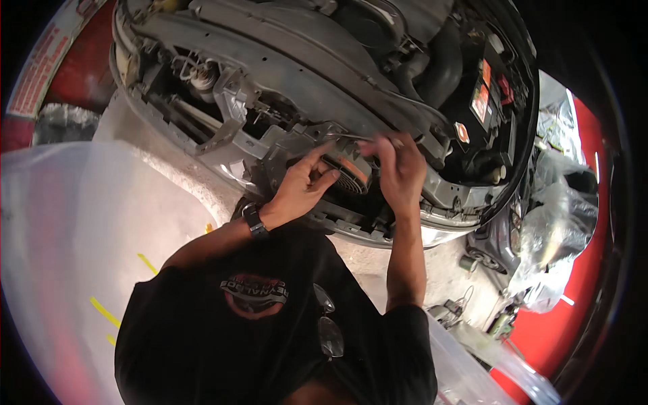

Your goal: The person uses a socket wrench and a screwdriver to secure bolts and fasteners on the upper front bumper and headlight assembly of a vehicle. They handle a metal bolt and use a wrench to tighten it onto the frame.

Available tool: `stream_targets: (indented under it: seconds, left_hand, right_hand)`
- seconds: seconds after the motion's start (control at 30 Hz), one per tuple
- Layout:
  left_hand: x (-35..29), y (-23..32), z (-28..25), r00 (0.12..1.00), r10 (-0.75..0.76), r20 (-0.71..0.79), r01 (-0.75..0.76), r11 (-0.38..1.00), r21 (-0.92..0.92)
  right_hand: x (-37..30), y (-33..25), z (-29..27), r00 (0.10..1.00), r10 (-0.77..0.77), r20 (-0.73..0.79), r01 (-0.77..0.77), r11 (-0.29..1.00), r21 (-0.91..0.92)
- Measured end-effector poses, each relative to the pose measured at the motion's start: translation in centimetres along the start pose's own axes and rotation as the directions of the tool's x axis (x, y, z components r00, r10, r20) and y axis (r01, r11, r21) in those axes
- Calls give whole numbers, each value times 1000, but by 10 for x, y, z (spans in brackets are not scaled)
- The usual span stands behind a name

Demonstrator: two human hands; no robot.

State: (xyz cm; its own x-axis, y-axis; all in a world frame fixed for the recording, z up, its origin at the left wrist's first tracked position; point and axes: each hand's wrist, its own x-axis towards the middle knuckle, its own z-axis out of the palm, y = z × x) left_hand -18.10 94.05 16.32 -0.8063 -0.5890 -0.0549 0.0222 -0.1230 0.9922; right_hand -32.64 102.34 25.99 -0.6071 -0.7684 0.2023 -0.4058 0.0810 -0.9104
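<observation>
My left hand (302, 190), with a dark watch on its wrist, has its thumb and fingers against a round black car horn (352, 177) at the front of an open engine bay. The horn has a ribbed face and an orange label. The left index finger reaches up to the end of a thin metal wrench (352, 137) lying along the front crossmember (297, 77). My right hand (403, 169), partly smeared by motion, is closed around the wrench's other end. The exact shape of the wrench's head is hidden by my left fingers.
Bare front bodywork (236, 165) of the car curves around the bay, its bumper off. A black battery (476, 94) sits at the right, beside a dark air hose (439, 67). Translucent plastic sheeting (67, 223) hangs at the left. Plastic-wrapped things (557, 216) stand at the right.
</observation>
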Motion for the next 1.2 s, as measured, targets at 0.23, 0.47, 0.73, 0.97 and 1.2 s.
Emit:
stream_targets:
  seconds: [0.23,0.47,0.73,0.97,1.2]
  left_hand:
    - [3,-5,10,1000,0,7,-1,990,139]
    - [10,-11,40,986,54,-160,-33,990,135]
    - [5,-6,50,977,56,-205,-14,979,202]
    - [5,-13,43,993,26,-118,-16,996,83]
    - [4,-16,31,999,34,5,-34,997,-69]
  right_hand:
    - [-43,64,-3,985,4,-173,36,974,225]
    - [-35,67,-7,997,8,-71,23,908,418]
    - [-64,90,-16,979,197,-57,-163,916,367]
    - [-61,91,-16,988,129,-79,-102,955,278]
    - [-46,94,-24,995,78,-61,-50,925,376]
